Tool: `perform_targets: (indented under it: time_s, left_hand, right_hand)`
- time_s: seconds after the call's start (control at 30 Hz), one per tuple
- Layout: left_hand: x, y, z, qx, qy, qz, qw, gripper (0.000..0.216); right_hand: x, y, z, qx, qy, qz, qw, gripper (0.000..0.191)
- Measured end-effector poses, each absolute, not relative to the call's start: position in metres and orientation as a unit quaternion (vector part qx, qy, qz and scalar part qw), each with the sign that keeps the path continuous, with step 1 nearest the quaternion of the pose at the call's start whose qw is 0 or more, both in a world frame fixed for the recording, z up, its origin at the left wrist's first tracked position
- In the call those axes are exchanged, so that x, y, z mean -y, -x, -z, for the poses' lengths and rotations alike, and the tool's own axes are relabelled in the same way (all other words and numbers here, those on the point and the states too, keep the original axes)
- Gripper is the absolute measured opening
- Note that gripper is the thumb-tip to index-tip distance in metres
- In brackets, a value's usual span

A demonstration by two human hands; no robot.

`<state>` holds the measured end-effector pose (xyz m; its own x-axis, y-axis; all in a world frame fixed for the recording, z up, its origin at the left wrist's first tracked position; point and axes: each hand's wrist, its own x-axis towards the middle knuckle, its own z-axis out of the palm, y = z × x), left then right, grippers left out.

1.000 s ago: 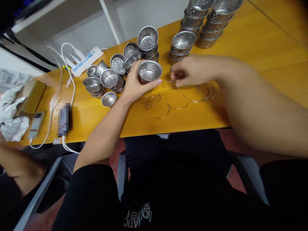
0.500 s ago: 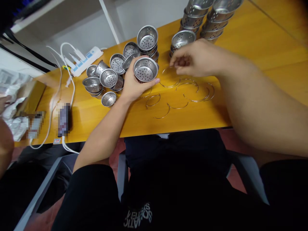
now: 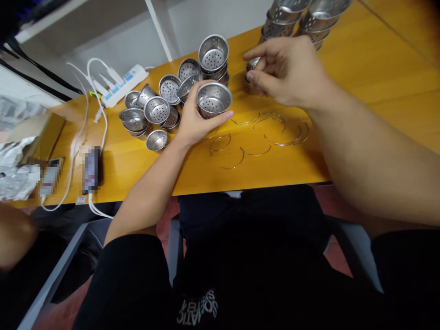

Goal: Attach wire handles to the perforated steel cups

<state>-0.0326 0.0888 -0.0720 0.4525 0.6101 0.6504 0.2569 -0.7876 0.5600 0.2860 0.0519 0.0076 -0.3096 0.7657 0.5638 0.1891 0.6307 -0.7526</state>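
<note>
My left hand [image 3: 195,114] is closed around a perforated stainless steel cup [image 3: 213,98], held above the table with its open top facing me. My right hand [image 3: 283,68] is raised to the right of it, index finger and thumb apart. Its fingertips are in front of a short stack of similar cups [image 3: 250,85], which the hand partly hides; contact cannot be made out. Below the hands, several thin curved metal wires [image 3: 256,152] lie on the yellow table [image 3: 192,176].
More perforated cups [image 3: 157,110] cluster left of my left hand, with a stack [image 3: 213,52] behind it. Tall cup stacks [image 3: 283,23] stand at the back right. A power strip [image 3: 125,85] with white cables, two blurred devices and crumpled plastic [image 3: 20,181] are left. Another person's arm [image 3: 15,238] shows.
My right hand has risen away from the wires towards the short cup stack, and its fingers have spread. My left hand keeps the cup, shifted slightly right in view.
</note>
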Motion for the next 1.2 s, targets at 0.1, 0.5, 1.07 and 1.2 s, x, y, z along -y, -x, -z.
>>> perform_targets:
  time_s: [0.1,0.5,1.07,1.2]
  left_hand:
    - [-0.095,0.032,0.078,-0.254,-0.824,-0.468,0.195,0.12]
    - [-0.096,0.022,0.089,-0.255,-0.833,-0.446,0.205,0.119]
    - [-0.093,0.016,0.093,-0.276,-0.834,-0.441,0.183,0.124]
    - [-0.091,0.016,0.091,-0.284,-0.836,-0.43,0.188,0.121]
  right_hand:
    - [-0.052,-0.286,-0.007,0.755,0.331,-0.277,0.495,0.018]
    - [-0.034,-0.261,-0.016,0.762,0.313,-0.257,0.505,0.019]
    - [-0.018,-0.231,-0.014,0.744,0.416,-0.182,0.49,0.029]
    - [-0.02,-0.232,-0.01,0.74,0.409,-0.196,0.497,0.028]
